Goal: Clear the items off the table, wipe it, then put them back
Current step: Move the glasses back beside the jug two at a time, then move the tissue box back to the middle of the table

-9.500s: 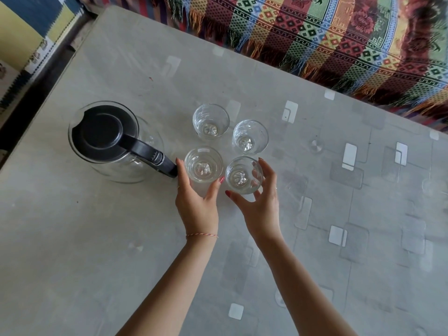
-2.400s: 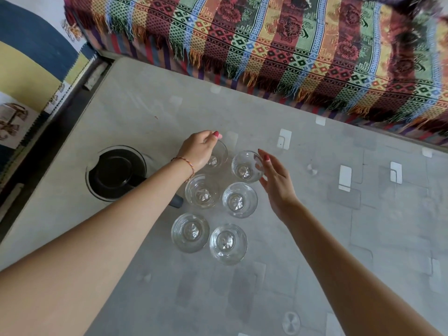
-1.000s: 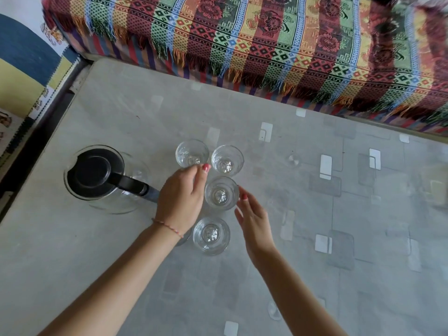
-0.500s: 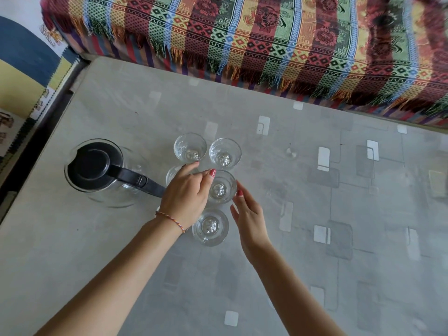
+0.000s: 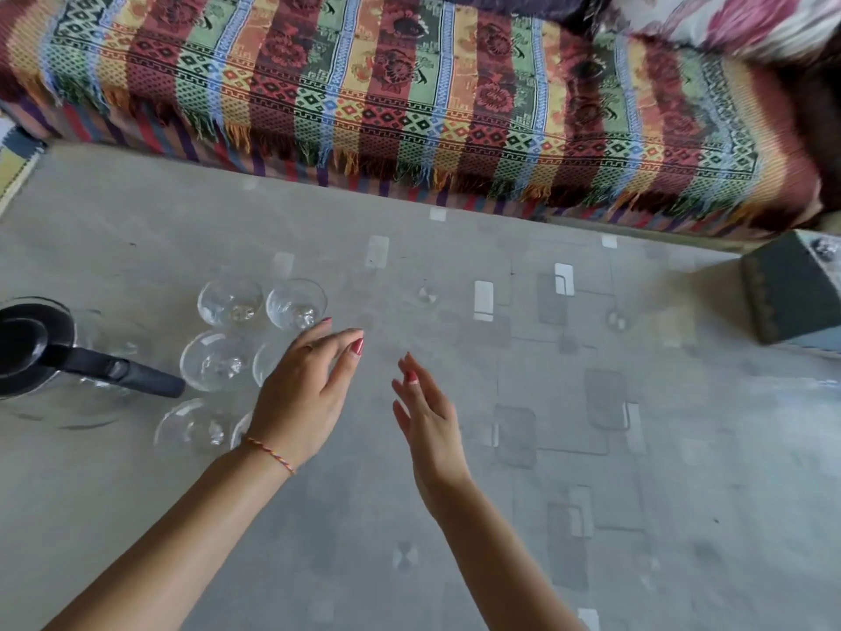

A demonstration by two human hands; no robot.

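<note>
Several clear drinking glasses [image 5: 231,305] stand in a tight cluster on the grey table [image 5: 523,516], left of centre. A glass jug [image 5: 43,352] with a black lid and black handle sits at the left edge of view, beside them. My left hand [image 5: 304,393] hovers over the right side of the cluster with fingers relaxed, covering parts of two glasses and holding nothing. My right hand [image 5: 425,414] is lifted above the bare tabletop to the right of the glasses, fingers straight, empty.
A sofa with a striped, fringed woven throw [image 5: 409,97] runs along the table's far edge. A dark green box-like object [image 5: 794,293] sits at the table's far right. A floral cushion [image 5: 737,15] lies at the top right.
Both hands have come off the glasses and moved right. The view has swung right, so the jug and glasses now sit near the left edge and the green box has appeared.
</note>
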